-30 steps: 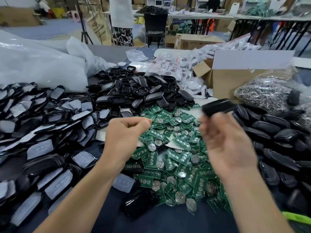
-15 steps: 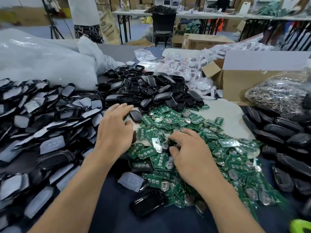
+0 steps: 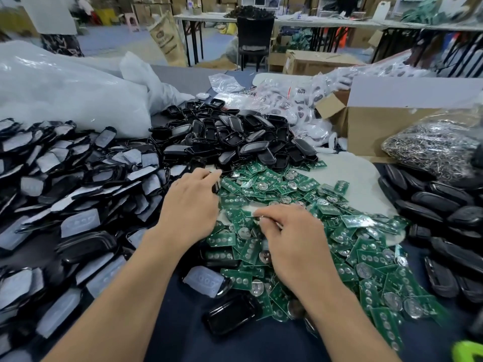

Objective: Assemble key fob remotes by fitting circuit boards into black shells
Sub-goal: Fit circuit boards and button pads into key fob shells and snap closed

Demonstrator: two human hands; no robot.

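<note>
Left hand (image 3: 189,205) curled over a black shell (image 3: 216,184), grip unclear; right hand (image 3: 292,244) pinching a green circuit board (image 3: 247,218) mid-table (image 3: 183,333).

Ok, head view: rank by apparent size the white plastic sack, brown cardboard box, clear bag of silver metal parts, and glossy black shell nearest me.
1. white plastic sack
2. brown cardboard box and clear bag of silver metal parts: close, box partly hidden
3. glossy black shell

White plastic sack (image 3: 65,100), cardboard box (image 3: 379,131), black chair (image 3: 254,35)
</note>
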